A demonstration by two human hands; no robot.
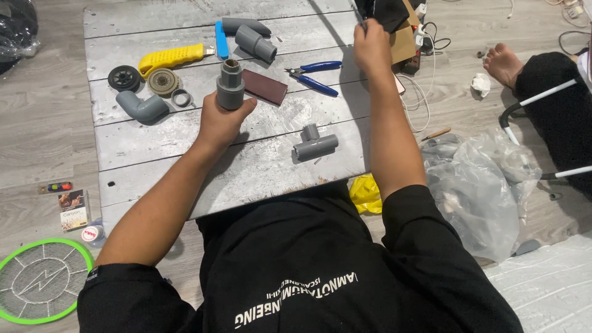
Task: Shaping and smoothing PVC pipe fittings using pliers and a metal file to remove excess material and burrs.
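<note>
My left hand (221,120) grips a grey pipe fitting with a brass-lined top (230,83), held upright over the grey wooden board (154,145). My right hand (372,46) reaches to the board's far right edge and pinches a thin dark tool (358,17) near a black object (388,11). A grey tee fitting (314,145) lies on the board between my arms. Blue-handled pliers (316,76) and a dark red rectangular sheet (264,86) lie just beyond the held fitting.
On the board's far left lie a yellow utility knife (172,57), a grey elbow (142,107), a black wheel (124,78), a tan disc (163,81), a ring (181,97), a blue piece (221,41) and a grey angled fitting (253,38). Plastic bags (487,185) and another person's foot (502,63) are at right; a green racket (42,280) at lower left.
</note>
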